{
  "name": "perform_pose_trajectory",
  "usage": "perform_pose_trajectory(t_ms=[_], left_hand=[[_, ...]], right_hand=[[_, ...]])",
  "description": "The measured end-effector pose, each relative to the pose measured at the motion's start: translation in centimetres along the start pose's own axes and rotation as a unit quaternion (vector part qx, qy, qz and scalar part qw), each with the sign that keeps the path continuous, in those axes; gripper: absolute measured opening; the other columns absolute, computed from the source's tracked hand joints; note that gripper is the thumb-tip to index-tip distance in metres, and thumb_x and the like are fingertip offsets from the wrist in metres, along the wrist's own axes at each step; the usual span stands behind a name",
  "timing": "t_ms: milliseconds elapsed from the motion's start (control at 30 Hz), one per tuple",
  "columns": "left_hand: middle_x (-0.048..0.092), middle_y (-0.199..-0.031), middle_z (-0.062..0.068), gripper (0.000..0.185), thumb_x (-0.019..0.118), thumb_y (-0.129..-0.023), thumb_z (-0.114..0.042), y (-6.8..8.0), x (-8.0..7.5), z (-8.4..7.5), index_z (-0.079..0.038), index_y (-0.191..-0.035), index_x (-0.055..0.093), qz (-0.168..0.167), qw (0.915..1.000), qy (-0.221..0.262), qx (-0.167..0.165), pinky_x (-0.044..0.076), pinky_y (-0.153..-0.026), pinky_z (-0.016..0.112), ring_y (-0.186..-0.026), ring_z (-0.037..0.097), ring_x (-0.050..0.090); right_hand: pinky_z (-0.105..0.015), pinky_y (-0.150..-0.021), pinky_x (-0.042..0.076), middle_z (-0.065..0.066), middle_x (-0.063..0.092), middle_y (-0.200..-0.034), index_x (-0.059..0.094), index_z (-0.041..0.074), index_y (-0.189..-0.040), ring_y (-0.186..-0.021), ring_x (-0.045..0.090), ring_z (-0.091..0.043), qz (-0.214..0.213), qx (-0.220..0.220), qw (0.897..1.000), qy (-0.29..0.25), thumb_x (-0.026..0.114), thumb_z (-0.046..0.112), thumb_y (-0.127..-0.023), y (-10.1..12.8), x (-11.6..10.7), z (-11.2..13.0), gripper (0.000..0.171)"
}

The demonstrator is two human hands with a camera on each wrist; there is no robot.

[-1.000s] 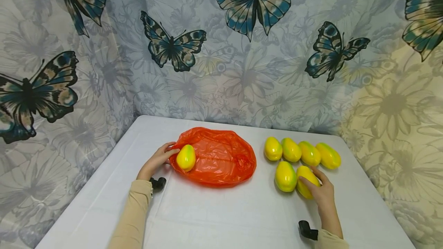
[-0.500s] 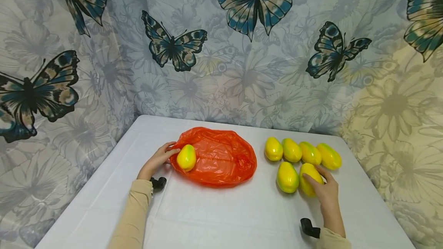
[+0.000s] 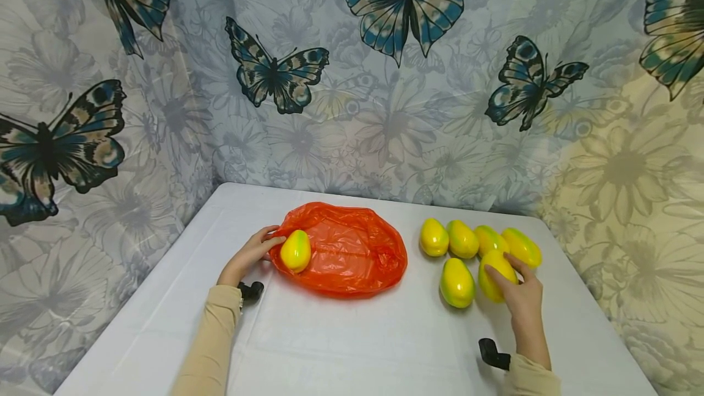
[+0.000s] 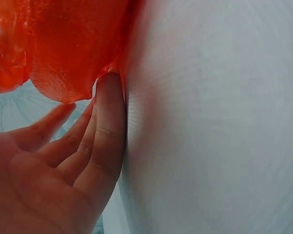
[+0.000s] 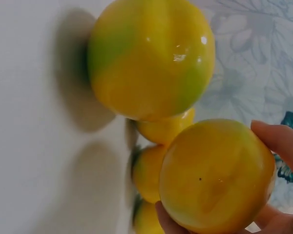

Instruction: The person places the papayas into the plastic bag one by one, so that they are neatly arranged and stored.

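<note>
My right hand [image 3: 522, 292] grips a glossy yellow-green papaya-like fruit [image 3: 497, 276] between thumb and fingers. The right wrist view shows this fruit [image 5: 217, 175] held off the table, its shadow apart from it. Just left of it lies another such fruit [image 3: 457, 283]. At the left of the table is a red plastic bag [image 3: 352, 255], spread wide, with one fruit [image 3: 296, 251] inside by its left edge. My left hand [image 3: 253, 255] touches that edge from outside; in the left wrist view its fingers [image 4: 109, 112] reach nearly straight to the plastic.
Several similar fruits [image 3: 463, 239] stand in a row behind the right hand, close together. A white cloth [image 3: 352, 347] covers the table. Butterfly-patterned fabric [image 3: 385, 133] hangs right behind the table's back edge.
My right hand has lifted its fruit and moved it slightly back and to the right, partly covering the row behind. The fruit beside it shifted a little right. The left hand stays put.
</note>
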State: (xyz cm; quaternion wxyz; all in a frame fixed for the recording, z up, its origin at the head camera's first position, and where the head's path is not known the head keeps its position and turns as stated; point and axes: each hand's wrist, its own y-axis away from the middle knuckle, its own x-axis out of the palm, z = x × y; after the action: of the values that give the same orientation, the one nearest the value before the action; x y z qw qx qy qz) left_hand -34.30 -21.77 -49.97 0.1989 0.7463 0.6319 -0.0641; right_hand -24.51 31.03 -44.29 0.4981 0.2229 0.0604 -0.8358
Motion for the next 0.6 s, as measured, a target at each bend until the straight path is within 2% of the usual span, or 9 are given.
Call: perform_pose_trajectory(t_ms=[133, 233, 333, 433, 600], left_hand=[[0.034, -0.152, 0.026, 0.073, 0.055, -0.097, -0.046, -0.1, 0.0, 0.0, -0.008, -0.152, 0.027, -0.001, 1.0, -0.001, -0.001, 0.05, -0.073, 0.025, -0.102, 0.024, 0.057], [0.036, -0.151, 0.026, 0.073, 0.056, -0.096, -0.046, -0.1, 0.0, 0.1, -0.008, -0.152, 0.028, -0.003, 1.0, 0.002, -0.002, 0.05, -0.073, 0.024, -0.102, 0.023, 0.057], [0.036, -0.151, 0.027, 0.072, 0.055, -0.097, -0.045, -0.1, 0.1, 0.1, -0.007, -0.152, 0.027, 0.0, 1.0, 0.003, -0.002, 0.05, -0.072, 0.024, -0.099, 0.022, 0.057], [0.035, -0.15, 0.028, 0.072, 0.055, -0.097, -0.044, -0.1, 0.1, 0.1, -0.007, -0.152, 0.027, 0.003, 1.0, 0.005, -0.003, 0.05, -0.072, 0.024, -0.095, 0.02, 0.057], [0.034, -0.15, 0.028, 0.072, 0.055, -0.097, -0.044, -0.1, 0.0, 0.1, -0.007, -0.152, 0.026, 0.005, 1.0, 0.007, 0.0, 0.051, -0.071, 0.024, -0.095, 0.02, 0.057]], right_hand=[[-0.032, -0.102, 0.038, -0.012, 0.031, -0.159, 0.038, 0.016, -0.151, -0.131, 0.035, -0.028, -0.016, -0.003, 1.0, 0.0, 0.065, 0.042, -0.091, -0.2, 0.3, 0.6, 0.071], [-0.024, -0.094, 0.037, -0.012, 0.035, -0.156, 0.041, 0.014, -0.149, -0.127, 0.037, -0.024, -0.019, -0.018, 1.0, -0.005, 0.066, 0.04, -0.091, -0.1, 0.7, 1.1, 0.068], [-0.031, -0.105, 0.038, -0.013, 0.034, -0.156, 0.041, 0.012, -0.148, -0.132, 0.035, -0.026, -0.011, -0.031, 0.999, -0.023, 0.066, 0.036, -0.092, 0.0, 1.2, 1.7, 0.066], [-0.044, -0.116, 0.031, -0.014, 0.031, -0.157, 0.04, 0.011, -0.149, -0.139, 0.031, -0.03, 0.0, -0.037, 0.999, -0.039, 0.067, 0.035, -0.092, 0.1, 1.8, 2.4, 0.067], [-0.046, -0.118, 0.029, -0.014, 0.033, -0.157, 0.042, 0.011, -0.148, -0.14, 0.032, -0.031, 0.013, -0.053, 0.997, -0.054, 0.069, 0.031, -0.091, 0.3, 3.0, 3.6, 0.066]])
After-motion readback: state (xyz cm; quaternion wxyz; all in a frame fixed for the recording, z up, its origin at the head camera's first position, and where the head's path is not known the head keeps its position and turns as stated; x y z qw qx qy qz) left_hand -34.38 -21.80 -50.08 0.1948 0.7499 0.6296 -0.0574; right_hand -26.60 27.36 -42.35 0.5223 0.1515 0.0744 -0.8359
